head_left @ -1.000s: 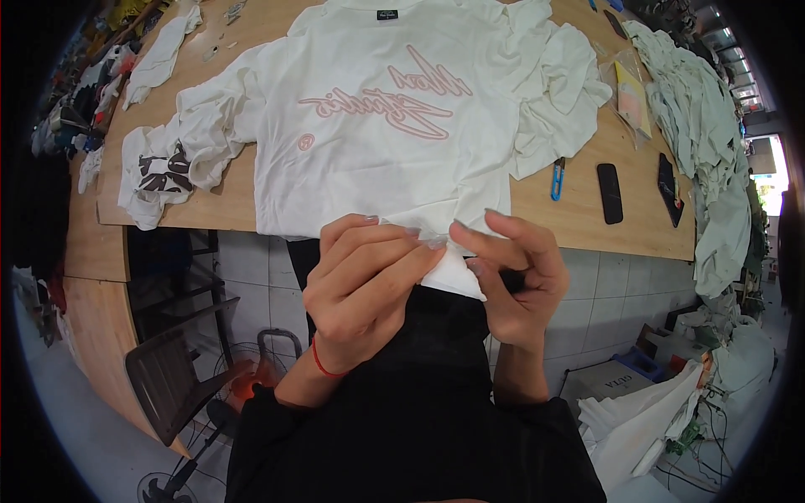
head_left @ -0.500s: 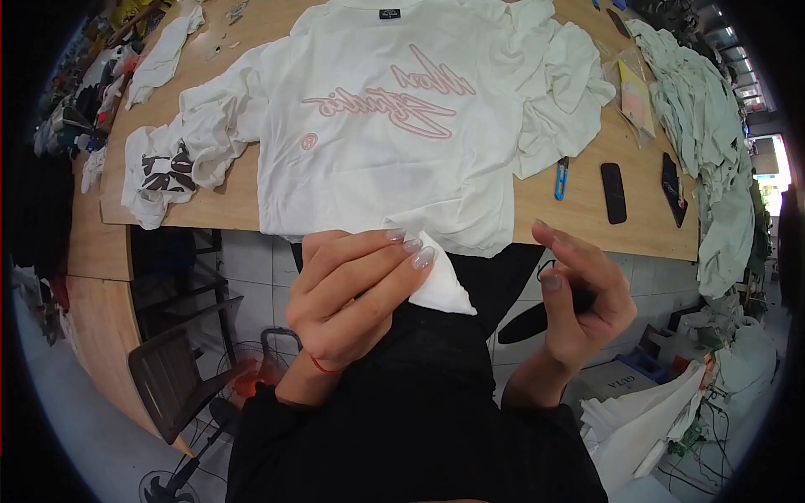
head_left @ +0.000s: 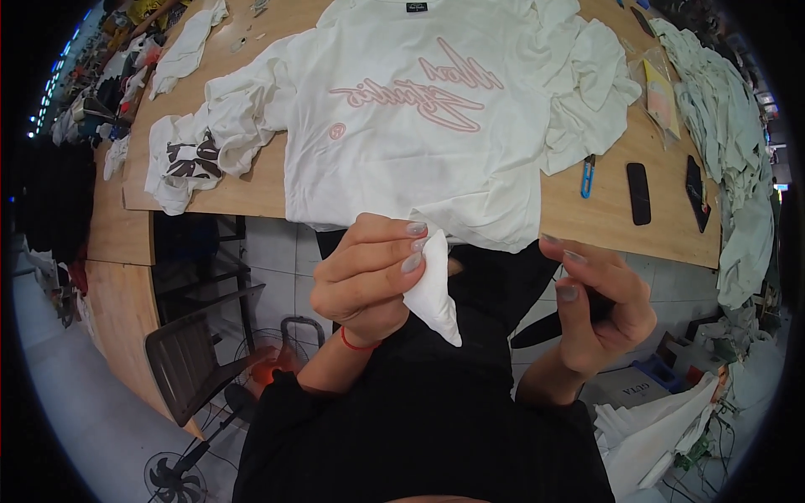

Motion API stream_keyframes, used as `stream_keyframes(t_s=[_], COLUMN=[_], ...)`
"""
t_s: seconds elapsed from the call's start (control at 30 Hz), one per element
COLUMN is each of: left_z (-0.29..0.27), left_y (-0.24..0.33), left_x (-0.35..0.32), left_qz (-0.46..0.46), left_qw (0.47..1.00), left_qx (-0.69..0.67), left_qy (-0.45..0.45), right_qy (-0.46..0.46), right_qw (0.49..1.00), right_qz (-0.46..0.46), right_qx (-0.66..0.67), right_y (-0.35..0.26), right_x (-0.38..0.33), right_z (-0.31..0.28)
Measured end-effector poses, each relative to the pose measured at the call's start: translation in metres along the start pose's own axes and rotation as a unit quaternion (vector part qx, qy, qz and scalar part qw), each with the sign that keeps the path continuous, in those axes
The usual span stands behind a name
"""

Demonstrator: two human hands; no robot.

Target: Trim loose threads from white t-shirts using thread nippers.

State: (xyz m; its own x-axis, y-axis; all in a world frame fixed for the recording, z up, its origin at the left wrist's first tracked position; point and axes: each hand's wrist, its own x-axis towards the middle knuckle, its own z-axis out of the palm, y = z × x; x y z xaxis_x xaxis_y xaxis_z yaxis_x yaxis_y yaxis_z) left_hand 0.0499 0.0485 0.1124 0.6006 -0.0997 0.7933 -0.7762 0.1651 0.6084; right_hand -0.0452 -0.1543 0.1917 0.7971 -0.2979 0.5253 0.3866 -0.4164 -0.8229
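Observation:
A white long-sleeved shirt [head_left: 419, 142] with pink script on its front lies spread on a wooden table [head_left: 604, 226], its hem hanging over the near edge. My left hand [head_left: 369, 281] pinches a corner of that hem [head_left: 436, 293] and holds it up in front of my black top. My right hand [head_left: 604, 310] is a little to the right of the hem and apart from it. Its fingers are curled around a small dark object that is mostly hidden.
Blue thread snips [head_left: 588, 174] and two flat black devices [head_left: 638, 193] lie on the table at the right. Pale green garments [head_left: 729, 126] are heaped along the right edge, and crumpled white cloth [head_left: 184, 159] at the left. A dark chair [head_left: 201, 352] and a floor fan [head_left: 176, 478] stand below left.
Both hands were together on the hem. My right hand has let go, moved right and lower, and now holds a small dark object, while my left keeps the hem pinched.

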Motion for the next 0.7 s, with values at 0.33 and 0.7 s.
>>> stream_keyframes(t_s=[0.33,0.7], left_z=[-0.002,-0.011], left_y=[-0.004,-0.004], left_x=[0.002,0.026], left_qz=[0.029,0.103], left_qw=[0.999,0.955], left_qx=[0.000,0.159], left_qy=[0.021,-0.228], right_qy=[-0.010,-0.102], right_qw=[1.000,0.993], right_qz=[-0.004,0.059], right_qx=[-0.007,-0.029], right_y=[-0.002,0.027], right_x=[0.005,-0.011], right_z=[-0.001,0.039])
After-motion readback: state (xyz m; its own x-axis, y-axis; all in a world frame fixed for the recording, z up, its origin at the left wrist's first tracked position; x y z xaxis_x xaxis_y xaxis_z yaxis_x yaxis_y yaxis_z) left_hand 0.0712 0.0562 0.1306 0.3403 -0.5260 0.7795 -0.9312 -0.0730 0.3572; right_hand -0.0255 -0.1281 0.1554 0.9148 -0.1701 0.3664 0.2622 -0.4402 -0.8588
